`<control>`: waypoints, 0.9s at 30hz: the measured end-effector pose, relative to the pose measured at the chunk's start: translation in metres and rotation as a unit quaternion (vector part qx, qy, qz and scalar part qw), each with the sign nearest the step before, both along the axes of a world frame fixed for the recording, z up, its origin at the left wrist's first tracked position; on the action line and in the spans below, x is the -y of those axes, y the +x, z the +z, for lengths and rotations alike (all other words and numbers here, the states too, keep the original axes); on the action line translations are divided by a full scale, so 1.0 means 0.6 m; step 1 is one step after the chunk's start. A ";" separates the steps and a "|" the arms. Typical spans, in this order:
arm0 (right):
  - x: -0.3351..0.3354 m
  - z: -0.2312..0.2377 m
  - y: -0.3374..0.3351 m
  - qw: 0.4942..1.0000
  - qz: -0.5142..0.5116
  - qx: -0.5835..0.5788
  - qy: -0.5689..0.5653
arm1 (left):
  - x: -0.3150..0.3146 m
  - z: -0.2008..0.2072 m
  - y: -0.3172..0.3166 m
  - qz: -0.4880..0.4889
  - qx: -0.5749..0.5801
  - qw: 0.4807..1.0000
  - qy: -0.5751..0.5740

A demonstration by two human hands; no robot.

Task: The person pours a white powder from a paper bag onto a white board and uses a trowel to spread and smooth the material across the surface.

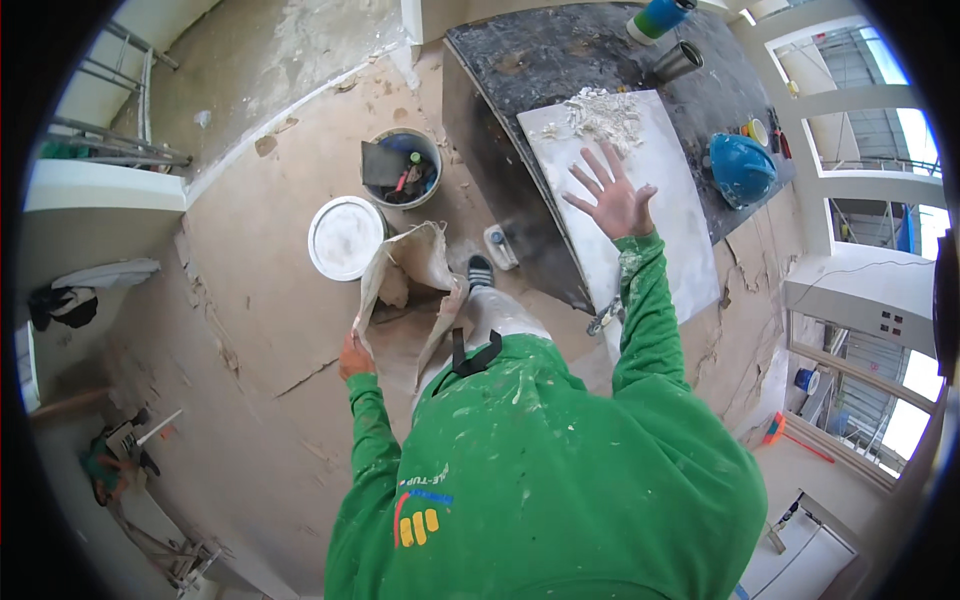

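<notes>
My left hand [355,357] is closed on the rim of a pale woven sack [428,250], whose mouth gapes upward beside my leg. My right hand [612,195] is stretched out with its fingers spread, over a white board [660,190] lying on the dark worktop. Just beyond those fingertips a heap of crumbly white scraps [603,115] sits on the board. Both green sleeves are flecked with white. What the sack holds is mostly in shadow.
A white lidded bucket [345,238] and an open bucket of tools [428,172] stand left of the dark-topped bench [510,50]. On the bench are a blue hard hat [742,170], a metal tumbler [680,62] and a blue-green bottle [658,20]. Another person [105,465] is at far left.
</notes>
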State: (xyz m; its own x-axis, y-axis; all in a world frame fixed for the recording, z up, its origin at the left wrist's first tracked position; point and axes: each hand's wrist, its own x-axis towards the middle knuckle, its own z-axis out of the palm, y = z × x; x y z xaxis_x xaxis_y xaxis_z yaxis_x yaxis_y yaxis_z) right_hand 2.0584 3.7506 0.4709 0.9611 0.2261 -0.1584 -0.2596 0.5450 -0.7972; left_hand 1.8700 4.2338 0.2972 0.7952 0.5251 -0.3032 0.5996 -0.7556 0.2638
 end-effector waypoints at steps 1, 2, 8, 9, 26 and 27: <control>0.002 -0.009 -0.007 0.991 -0.017 -0.032 -0.131 | -0.002 0.001 0.003 -0.001 0.005 1.000 -0.005; 0.007 -0.027 -0.012 0.963 -0.033 -0.066 -0.258 | -0.007 0.002 0.005 -0.003 0.009 1.000 -0.010; -0.004 -0.141 -0.041 0.469 0.076 -0.118 -0.872 | -0.015 -0.007 -0.006 -0.024 0.039 0.998 -0.038; -0.001 -0.152 -0.042 0.454 0.087 -0.128 -0.878 | -0.016 -0.009 -0.008 -0.030 0.039 0.998 -0.031; 0.129 -0.041 -0.090 0.460 -0.177 -0.199 -0.847 | -0.071 -0.029 -0.020 -0.043 0.089 0.992 -0.084; 0.156 -0.043 -0.127 0.492 -0.214 -0.232 -0.811 | -0.074 -0.029 -0.021 -0.040 0.087 0.991 -0.097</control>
